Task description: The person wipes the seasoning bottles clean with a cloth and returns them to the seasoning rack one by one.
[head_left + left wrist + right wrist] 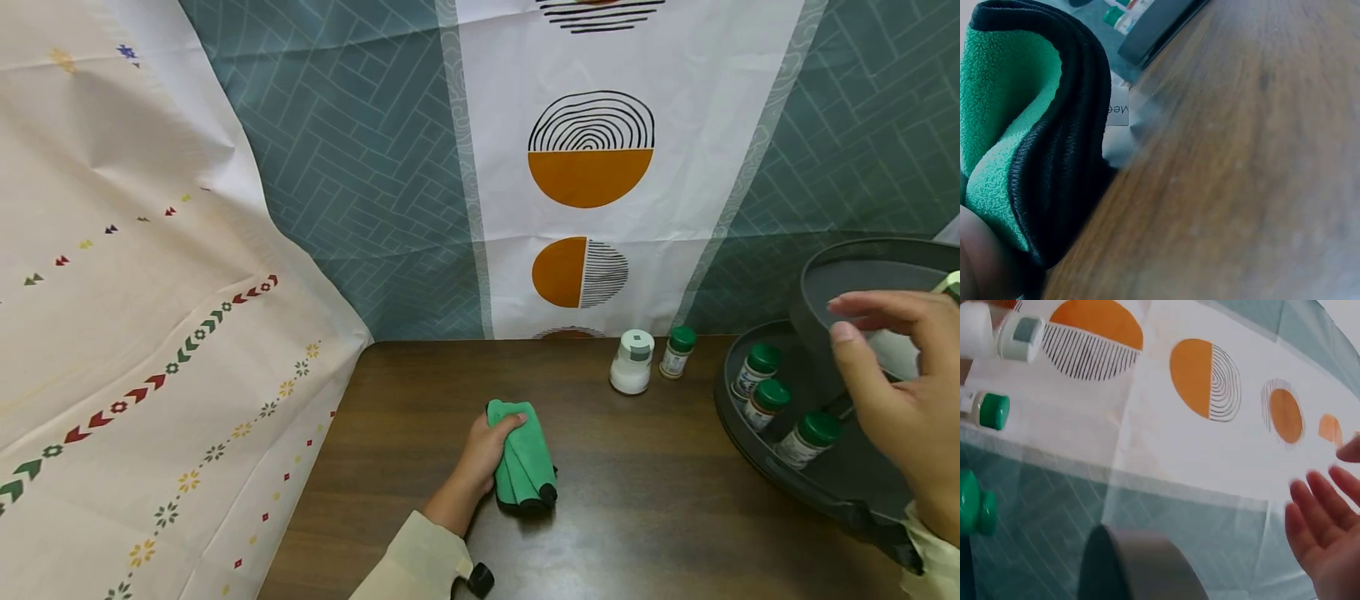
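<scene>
Left hand (481, 455) gripping green cloth (526, 457), tray rim (795, 482) well apart

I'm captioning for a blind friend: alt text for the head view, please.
A left hand grips a folded green cloth at a wooden table; the empty right hand is raised near a dark tiered tray with three green-capped jars.

My left hand (986, 262) grips a folded, black-edged green cloth (1041, 147); wooden tabletop (1229, 162) beside the grip, dark rim (1163, 31) beyond.
</scene>
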`<state>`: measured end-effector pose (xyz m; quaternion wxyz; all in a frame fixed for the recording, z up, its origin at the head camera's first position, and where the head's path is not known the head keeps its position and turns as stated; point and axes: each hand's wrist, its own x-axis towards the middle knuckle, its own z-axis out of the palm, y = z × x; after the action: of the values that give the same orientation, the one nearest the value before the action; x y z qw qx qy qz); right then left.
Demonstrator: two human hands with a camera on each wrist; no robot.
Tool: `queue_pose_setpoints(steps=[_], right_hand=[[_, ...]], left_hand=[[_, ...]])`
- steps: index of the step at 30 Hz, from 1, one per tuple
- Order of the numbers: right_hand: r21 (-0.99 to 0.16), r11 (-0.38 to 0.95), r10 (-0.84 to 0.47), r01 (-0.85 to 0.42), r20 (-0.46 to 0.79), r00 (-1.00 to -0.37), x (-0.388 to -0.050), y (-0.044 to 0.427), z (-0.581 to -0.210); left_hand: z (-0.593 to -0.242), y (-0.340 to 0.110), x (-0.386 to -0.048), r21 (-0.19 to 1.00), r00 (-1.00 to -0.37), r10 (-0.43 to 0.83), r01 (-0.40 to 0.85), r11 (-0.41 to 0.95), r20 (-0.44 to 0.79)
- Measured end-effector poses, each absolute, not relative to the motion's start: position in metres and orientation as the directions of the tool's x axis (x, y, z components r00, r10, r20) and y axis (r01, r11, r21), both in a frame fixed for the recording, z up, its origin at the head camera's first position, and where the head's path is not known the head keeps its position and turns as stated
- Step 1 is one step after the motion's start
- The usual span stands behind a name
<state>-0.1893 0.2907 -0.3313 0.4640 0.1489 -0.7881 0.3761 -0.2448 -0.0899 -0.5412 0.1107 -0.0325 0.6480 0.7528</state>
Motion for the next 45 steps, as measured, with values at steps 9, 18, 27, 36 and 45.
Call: queue_pose_setpoints(steps=[9,18,27,36,45], right_hand=[[-0.500,0.694,-0.151,-0.519,0.603,-0.783,-0.213,0.257,-0.373],[-0.628,0.709,-0.162,-0.320,0.296,-0.941,-0.246,0.228,-0.426],[-0.670,0.704,-0.099,-0.235,0.234,-0.967,-0.276,0.211,-0.464],[-0.717,0.682,-0.035,-0.145,0.166,-0.986,-0.292,0.206,-0.483],[-0.776,0.623,-0.003,-0.097,0.121,-0.993,-0.306,0.205,-0.493]], left_hand=[[-0.543,-0.090,-0.245,0.970,-0.974,0.117,-0.211,-0.123,-0.197],[-0.542,-0.089,-0.245,0.972,-0.974,0.102,-0.211,-0.104,-0.201],[-0.542,-0.088,-0.245,0.972,-0.972,0.116,-0.216,-0.095,-0.205],[-0.543,-0.087,-0.244,0.975,-0.973,0.096,-0.215,-0.050,-0.210],[-0.542,-0.088,-0.244,0.975,-0.977,0.086,-0.203,-0.088,-0.196]])
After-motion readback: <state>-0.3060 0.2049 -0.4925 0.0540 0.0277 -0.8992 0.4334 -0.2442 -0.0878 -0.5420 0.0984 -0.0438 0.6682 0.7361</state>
